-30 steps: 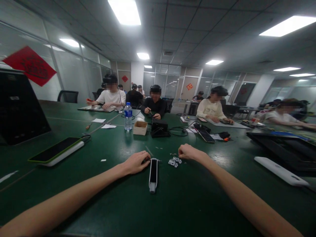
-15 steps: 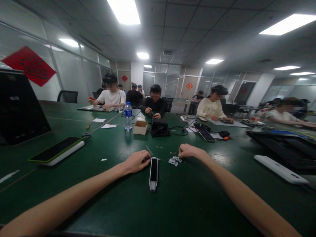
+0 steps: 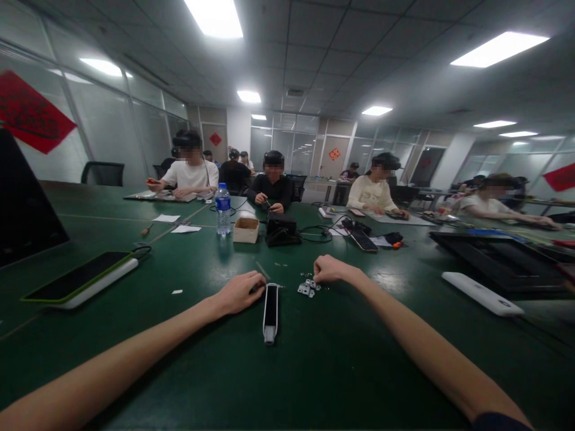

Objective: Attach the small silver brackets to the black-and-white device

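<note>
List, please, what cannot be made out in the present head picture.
Head view: whether the right hand holds anything; hidden inside its curl.
Head view: whether the left hand touches the white device; too small to tell.
Head view: exact shapes of the small grey parts; too small.
Head view: the black panel's full outline; cut by the left edge.

Slim white-framed device (image 3: 271, 306): lies on the green tabletop (image 3: 314, 371), long axis pointing away from the wearer; dark strip uppermost, blunt pale end nearest, thin crosspiece at far end. Metal plates (image 3: 306, 290): small, silvery, dark-holed, loosely heaped, some overlapping; right of the device, apart from it. Tiny bits (image 3: 306, 275): scattered just beyond the plates; shape unclear.
</note>
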A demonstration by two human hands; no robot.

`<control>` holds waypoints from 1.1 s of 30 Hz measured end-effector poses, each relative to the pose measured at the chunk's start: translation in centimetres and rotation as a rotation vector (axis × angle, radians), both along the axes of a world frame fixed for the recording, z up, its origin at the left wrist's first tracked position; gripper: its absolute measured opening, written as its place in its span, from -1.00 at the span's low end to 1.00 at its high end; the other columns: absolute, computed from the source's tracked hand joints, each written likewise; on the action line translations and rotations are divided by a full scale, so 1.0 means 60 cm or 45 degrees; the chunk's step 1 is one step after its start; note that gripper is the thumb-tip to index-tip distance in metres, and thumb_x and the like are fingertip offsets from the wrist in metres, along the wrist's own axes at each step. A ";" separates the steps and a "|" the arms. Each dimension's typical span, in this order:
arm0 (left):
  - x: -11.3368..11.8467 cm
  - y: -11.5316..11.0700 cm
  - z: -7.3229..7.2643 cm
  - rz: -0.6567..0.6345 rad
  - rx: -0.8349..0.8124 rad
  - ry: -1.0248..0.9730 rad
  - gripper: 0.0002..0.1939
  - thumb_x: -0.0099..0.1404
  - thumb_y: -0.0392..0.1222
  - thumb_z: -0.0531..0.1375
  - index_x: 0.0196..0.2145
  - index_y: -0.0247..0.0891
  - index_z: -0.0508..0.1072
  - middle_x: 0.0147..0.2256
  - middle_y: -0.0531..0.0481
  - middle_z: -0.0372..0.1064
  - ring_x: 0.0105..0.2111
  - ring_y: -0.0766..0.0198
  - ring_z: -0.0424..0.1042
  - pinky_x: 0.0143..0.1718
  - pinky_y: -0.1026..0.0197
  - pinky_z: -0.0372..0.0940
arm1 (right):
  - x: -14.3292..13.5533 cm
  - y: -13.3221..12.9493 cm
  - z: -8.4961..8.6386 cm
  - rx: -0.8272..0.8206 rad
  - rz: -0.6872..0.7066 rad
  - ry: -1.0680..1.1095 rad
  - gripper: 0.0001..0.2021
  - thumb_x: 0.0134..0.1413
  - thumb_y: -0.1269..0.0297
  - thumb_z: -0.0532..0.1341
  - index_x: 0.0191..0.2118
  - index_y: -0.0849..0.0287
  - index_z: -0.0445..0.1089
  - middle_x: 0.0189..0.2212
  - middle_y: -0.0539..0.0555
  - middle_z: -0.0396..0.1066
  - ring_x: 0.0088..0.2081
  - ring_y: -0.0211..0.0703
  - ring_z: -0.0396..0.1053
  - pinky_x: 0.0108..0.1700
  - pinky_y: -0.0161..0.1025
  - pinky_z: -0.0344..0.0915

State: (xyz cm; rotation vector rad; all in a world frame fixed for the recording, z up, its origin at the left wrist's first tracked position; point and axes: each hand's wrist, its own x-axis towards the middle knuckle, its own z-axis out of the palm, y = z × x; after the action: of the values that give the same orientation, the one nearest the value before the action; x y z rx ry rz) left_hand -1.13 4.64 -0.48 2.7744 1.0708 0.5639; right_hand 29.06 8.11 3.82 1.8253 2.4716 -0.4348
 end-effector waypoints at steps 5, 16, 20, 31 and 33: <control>0.001 -0.001 0.003 -0.012 -0.008 -0.002 -0.80 0.35 -0.15 0.00 -0.19 -0.26 0.35 -0.26 -0.06 0.35 -0.33 0.24 0.36 -0.28 0.21 0.26 | -0.003 -0.005 0.005 0.095 0.017 0.072 -0.87 -0.10 0.40 0.22 -0.35 0.21 0.48 -0.35 0.05 0.50 -0.33 -0.24 0.41 -0.38 -0.44 0.19; 0.001 -0.002 0.006 -0.023 -0.064 -0.005 -0.80 0.35 -0.14 0.01 -0.19 -0.26 0.34 -0.25 -0.06 0.35 -0.32 0.23 0.35 -0.28 0.20 0.25 | 0.111 0.054 -0.008 0.343 -0.341 0.137 -0.68 0.07 0.04 0.17 -0.17 0.13 0.46 -0.19 0.06 0.47 -0.15 -0.14 0.38 -0.12 -0.36 0.23; 0.003 -0.004 0.009 0.008 -0.111 -0.008 -0.80 0.34 -0.15 0.01 -0.19 -0.26 0.35 -0.25 -0.07 0.35 -0.32 0.22 0.36 -0.28 0.20 0.25 | 0.222 0.114 -0.017 0.533 -0.788 0.000 -0.36 0.09 0.07 0.16 0.13 0.53 0.16 0.07 0.59 0.17 0.12 0.31 0.15 0.05 0.08 0.12; 0.003 -0.004 0.013 0.021 -0.163 0.010 -0.79 0.35 -0.17 -0.02 -0.18 -0.25 0.35 -0.24 -0.05 0.35 -0.32 0.25 0.36 -0.29 0.24 0.25 | 0.372 0.233 -0.092 0.416 -1.133 -0.114 -0.22 -0.09 -0.09 0.24 0.11 0.48 0.23 0.02 0.47 0.28 0.07 0.28 0.26 -0.01 -0.03 0.25; 0.002 -0.003 0.010 0.008 -0.146 0.007 -0.79 0.36 -0.16 -0.02 -0.17 -0.24 0.35 -0.24 -0.05 0.34 -0.31 0.25 0.36 -0.29 0.24 0.25 | 0.376 0.204 -0.089 0.368 -1.115 -0.145 -0.23 -0.09 -0.11 0.23 0.07 0.51 0.27 0.00 0.48 0.31 0.05 0.29 0.28 -0.03 -0.05 0.27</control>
State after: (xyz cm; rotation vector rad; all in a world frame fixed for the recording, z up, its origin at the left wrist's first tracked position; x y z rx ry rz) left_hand -0.98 4.48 0.13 2.6765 1.0773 0.4795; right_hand 51.64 20.37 -1.50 2.8903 1.5974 0.0328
